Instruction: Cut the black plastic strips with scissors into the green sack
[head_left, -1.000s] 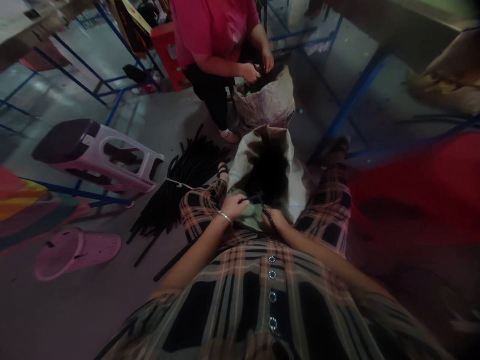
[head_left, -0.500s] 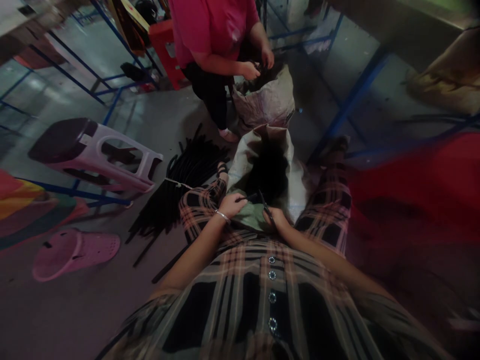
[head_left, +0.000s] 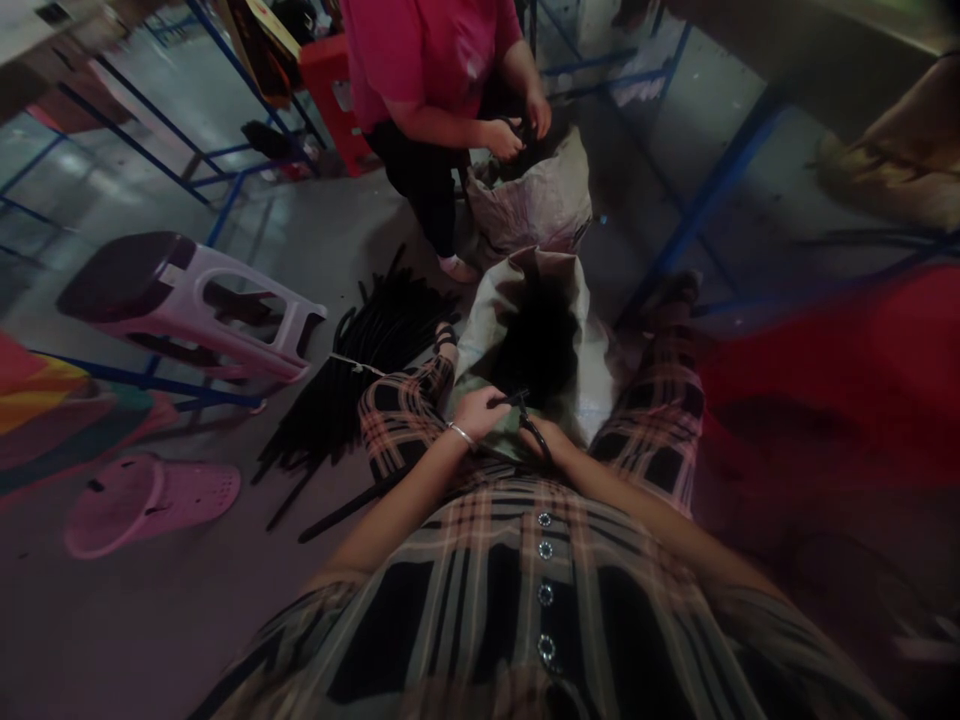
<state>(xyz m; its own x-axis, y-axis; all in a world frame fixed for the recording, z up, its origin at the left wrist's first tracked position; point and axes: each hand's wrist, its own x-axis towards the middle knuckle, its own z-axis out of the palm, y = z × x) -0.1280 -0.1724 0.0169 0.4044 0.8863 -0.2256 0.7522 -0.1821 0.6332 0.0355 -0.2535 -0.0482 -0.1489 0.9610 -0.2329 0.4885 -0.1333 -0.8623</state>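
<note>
**Two-handed pinch, worked low and close**

Right hand [head_left: 475,414], with a silver bangle [head_left: 462,435] at its wrist, is pinching a thin black strand [head_left: 519,402] between thumb and fingertips. Left hand [head_left: 543,438] is curling around the strand's lower end, fingers pressed together, though the exact grip is hidden. It is too dark to tell whether the strand is tubing or cable.

Both hands are working just above an off-white woven sack [head_left: 577,340] resting across the knees of a plaid dress [head_left: 660,440]. A dark mass of black tubing [head_left: 534,340] is filling the sack's mouth, apparently keeping stock within easy reach of the seated person.

A loose pile of black tubing [head_left: 360,365] is lying on the concrete floor [head_left: 172,610] beside the right knee, gathered by a white tie [head_left: 352,365], probably to keep the lengths together. One long black piece [head_left: 345,510] is lying along the pile's near side.

Ahead, a co-worker in a pink shirt [head_left: 427,60] is standing with both hands [head_left: 510,130] working at the top of a second sack [head_left: 534,200]. A pink plastic stool [head_left: 187,295] is lying on its side to the left, near a pink perforated basket [head_left: 150,505]. Blue steel racking [head_left: 709,190] is framing the floor area.
</note>
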